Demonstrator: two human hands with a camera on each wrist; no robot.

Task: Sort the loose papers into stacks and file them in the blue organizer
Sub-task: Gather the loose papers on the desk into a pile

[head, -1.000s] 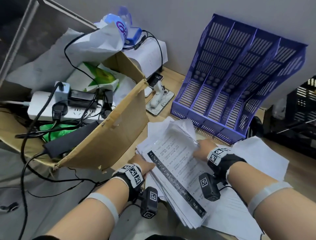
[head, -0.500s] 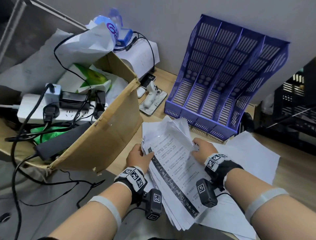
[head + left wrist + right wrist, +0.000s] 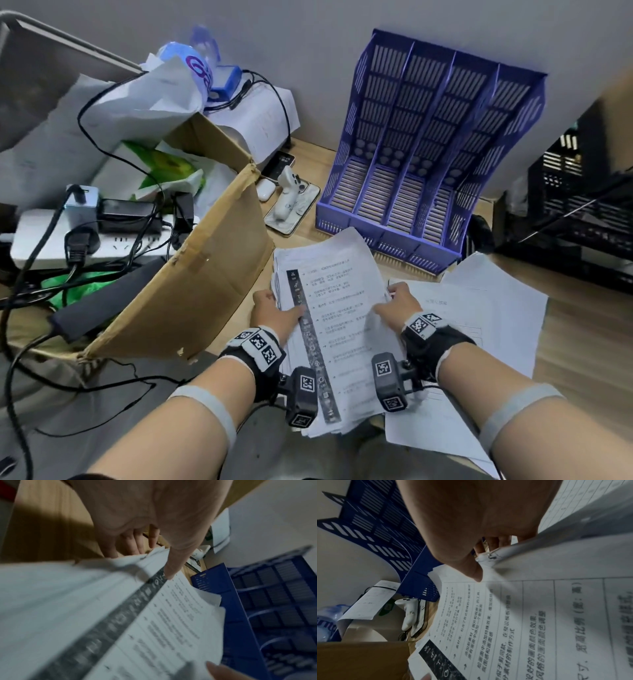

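A thick stack of printed papers [image 3: 337,308] with a dark strip down its left side is held off the wooden desk by both hands. My left hand [image 3: 274,308] grips its left edge, thumb on top and fingers underneath; the thumb [image 3: 171,569] presses the dark strip. My right hand [image 3: 397,305] grips the right edge the same way, thumb [image 3: 474,573] on the top sheet [image 3: 513,615]. The blue organizer [image 3: 424,161] with several upright slots stands just beyond the stack against the wall. More loose sheets [image 3: 486,308] lie on the desk under and right of my right hand.
A tilted cardboard box [image 3: 191,281] with a power strip, cables and bags crowds the left. A white handheld device on a phone [image 3: 291,202] and earbuds case [image 3: 265,190] lie between box and organizer. A black crate [image 3: 582,205] stands at the right.
Both hands have lifted the stack and squared it between them, moving it up toward the organizer. My left hand shifted from beneath the stack's corner to gripping its left edge.
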